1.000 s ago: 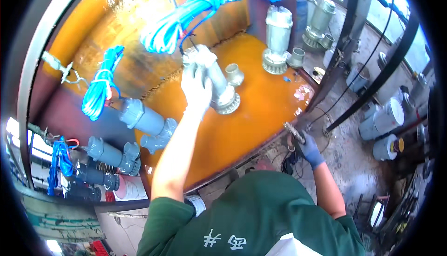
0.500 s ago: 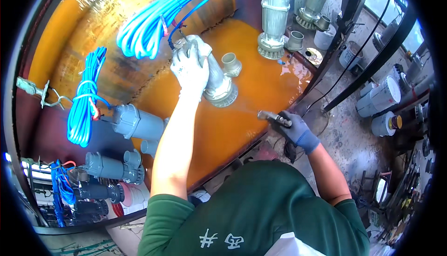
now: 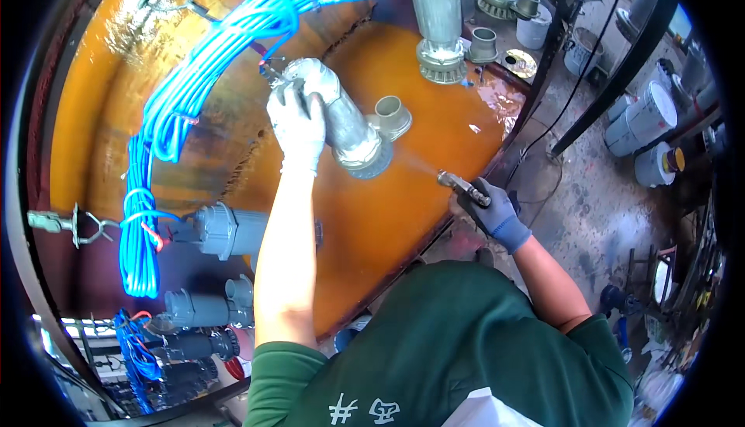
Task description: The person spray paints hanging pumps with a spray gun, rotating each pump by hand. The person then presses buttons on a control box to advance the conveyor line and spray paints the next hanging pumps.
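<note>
A silver-grey submersible pump [image 3: 347, 126] hangs tilted in front of me, its side outlet [image 3: 393, 116] pointing up and right. My left hand [image 3: 298, 126], in a pale glove, is closed round the pump's upper end. My right hand [image 3: 498, 216], in a grey glove, grips a metal spray gun [image 3: 464, 188] to the lower right of the pump. A fine mist runs from the gun's nozzle to the pump's slotted base. Above the pump, a bundle of blue cable [image 3: 225, 50] is tied up near its top.
Behind the pump stands an orange-coated booth panel [image 3: 442, 147] with a dark rim. Another pump [image 3: 437, 19] hangs at the far right. More grey pumps [image 3: 229, 229] and a blue cable coil [image 3: 142, 248] hang at the left. Buckets [image 3: 642, 116] stand on the stained floor at right.
The pump has turned and tilted a little in my left hand, with its outlet facing me more. The mist shows more plainly, and the blue cable bundle has shifted left and down.
</note>
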`<state>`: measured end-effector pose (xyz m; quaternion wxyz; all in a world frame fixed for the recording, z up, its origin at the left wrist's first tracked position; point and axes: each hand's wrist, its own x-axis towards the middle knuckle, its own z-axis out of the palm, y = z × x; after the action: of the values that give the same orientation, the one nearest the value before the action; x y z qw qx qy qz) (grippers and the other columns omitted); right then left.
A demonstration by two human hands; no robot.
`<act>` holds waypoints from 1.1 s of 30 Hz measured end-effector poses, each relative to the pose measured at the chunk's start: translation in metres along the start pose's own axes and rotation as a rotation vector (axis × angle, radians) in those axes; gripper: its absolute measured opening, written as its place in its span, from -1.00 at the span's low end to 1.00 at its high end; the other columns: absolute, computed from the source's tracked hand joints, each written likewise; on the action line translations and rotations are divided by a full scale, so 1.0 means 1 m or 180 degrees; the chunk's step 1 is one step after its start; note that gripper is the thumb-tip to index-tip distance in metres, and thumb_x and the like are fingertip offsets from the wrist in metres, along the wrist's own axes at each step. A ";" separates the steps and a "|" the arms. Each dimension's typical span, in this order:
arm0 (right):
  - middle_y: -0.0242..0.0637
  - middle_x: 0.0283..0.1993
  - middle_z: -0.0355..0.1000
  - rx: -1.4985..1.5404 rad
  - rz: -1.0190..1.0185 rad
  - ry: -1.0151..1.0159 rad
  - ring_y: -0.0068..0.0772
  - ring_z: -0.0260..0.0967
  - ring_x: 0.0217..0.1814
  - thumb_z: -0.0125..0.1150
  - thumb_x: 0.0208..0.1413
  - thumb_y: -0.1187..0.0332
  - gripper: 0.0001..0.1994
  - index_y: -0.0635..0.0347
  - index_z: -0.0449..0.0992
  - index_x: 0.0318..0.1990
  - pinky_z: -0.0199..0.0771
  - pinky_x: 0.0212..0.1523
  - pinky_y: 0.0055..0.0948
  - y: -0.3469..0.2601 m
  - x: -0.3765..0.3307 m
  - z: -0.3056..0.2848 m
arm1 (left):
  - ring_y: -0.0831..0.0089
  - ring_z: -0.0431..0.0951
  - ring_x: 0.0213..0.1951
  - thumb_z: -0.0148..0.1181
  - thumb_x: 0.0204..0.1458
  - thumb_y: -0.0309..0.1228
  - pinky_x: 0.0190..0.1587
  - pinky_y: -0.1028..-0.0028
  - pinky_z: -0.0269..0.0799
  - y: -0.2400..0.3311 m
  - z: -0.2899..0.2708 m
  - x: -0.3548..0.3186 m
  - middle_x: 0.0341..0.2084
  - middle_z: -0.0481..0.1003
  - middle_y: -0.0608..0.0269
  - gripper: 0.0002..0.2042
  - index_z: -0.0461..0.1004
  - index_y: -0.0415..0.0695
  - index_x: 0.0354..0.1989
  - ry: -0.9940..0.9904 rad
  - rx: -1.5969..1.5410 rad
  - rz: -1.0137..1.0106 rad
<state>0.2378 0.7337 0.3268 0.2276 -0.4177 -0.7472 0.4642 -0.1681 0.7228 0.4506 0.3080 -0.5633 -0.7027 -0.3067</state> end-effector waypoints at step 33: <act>0.01 -0.29 0.59 0.1022 0.0181 0.0229 0.20 0.57 -0.17 0.37 0.26 0.05 -0.68 0.11 0.53 -0.15 0.51 -0.15 0.09 0.079 -0.008 0.035 | 0.37 0.56 0.04 0.14 0.29 -0.46 0.20 0.32 0.47 -0.034 0.032 0.035 -0.04 0.56 0.21 -0.87 0.50 -0.17 -0.05 -0.0464 -0.3040 -0.1756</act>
<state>0.2494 0.7264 0.2407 0.3048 -0.4133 -0.6426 0.5687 -0.2106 0.7631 0.4551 -0.1228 -0.4552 -0.6265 -0.6206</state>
